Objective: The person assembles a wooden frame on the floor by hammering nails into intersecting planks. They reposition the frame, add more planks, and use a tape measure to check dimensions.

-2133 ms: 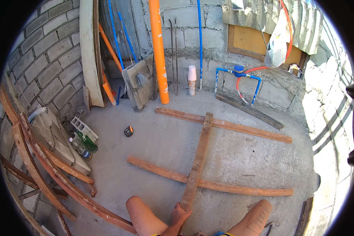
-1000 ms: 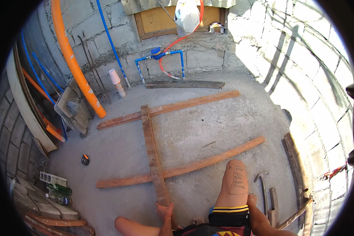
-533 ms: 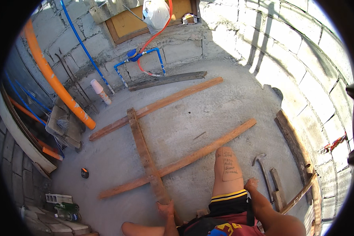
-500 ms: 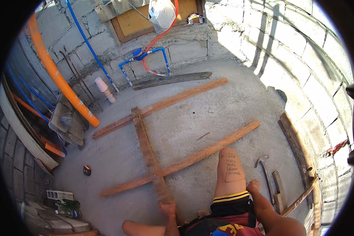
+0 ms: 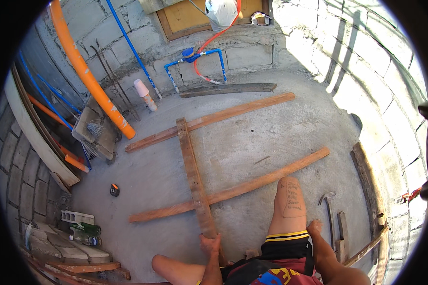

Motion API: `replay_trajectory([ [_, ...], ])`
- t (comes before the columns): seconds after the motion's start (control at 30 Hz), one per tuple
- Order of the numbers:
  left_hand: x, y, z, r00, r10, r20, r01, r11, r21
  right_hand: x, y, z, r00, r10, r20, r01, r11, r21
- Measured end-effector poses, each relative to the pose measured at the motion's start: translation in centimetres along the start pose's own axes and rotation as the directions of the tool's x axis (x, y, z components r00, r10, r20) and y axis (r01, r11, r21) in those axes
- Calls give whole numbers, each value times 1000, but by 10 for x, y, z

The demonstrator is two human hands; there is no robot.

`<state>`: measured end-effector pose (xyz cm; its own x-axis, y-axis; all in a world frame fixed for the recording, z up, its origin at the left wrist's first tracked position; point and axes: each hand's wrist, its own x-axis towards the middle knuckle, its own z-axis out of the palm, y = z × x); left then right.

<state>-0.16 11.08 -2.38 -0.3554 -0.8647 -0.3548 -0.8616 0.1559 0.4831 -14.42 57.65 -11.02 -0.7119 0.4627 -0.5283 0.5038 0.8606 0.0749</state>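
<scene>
My left hand point(image 5: 209, 243) is closed around the near end of a flat wooden plank point(image 5: 191, 166). This plank lies across two reddish wooden strips, a far one point(image 5: 223, 115) and a near one point(image 5: 257, 183), crossing both toward their left sides. Beside my bent right leg, my right hand point(image 5: 315, 228) rests low by the floor, with its fingers partly showing and nothing visible in them. A claw hammer point(image 5: 329, 213) lies to the right of that hand, and short wood offcuts point(image 5: 342, 228) lie alongside it.
A tape measure point(image 5: 114, 190) sits on the concrete floor at left. Bottles point(image 5: 86, 229) lie near hollow blocks point(image 5: 77, 217). An orange pipe point(image 5: 88, 71) leans beside a concrete block point(image 5: 95, 133). Blue piping with a meter point(image 5: 189, 55) stands at the back wall. Rough timber point(image 5: 367, 185) lies along the right.
The whole view has shifted, so the scene sits farther right and slightly higher. My left hand keeps its hold on the plank, and the planks' crossing looks much the same.
</scene>
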Motion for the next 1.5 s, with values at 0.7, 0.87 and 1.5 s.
replay_trajectory([
  [0.7,6,-2,-4,998,-30,55,33,998,-53,30,8,16,999,-4,31,4,1000,-11],
  [0.87,6,-2,4,1000,-5,27,4,999,52,8,-6,6,995,63,72,-58,996,-63],
  [1.5,33,-33,21,986,109,129,-108,994,-11,-13,-22,-20,988,66,143,-40,984,-175],
])
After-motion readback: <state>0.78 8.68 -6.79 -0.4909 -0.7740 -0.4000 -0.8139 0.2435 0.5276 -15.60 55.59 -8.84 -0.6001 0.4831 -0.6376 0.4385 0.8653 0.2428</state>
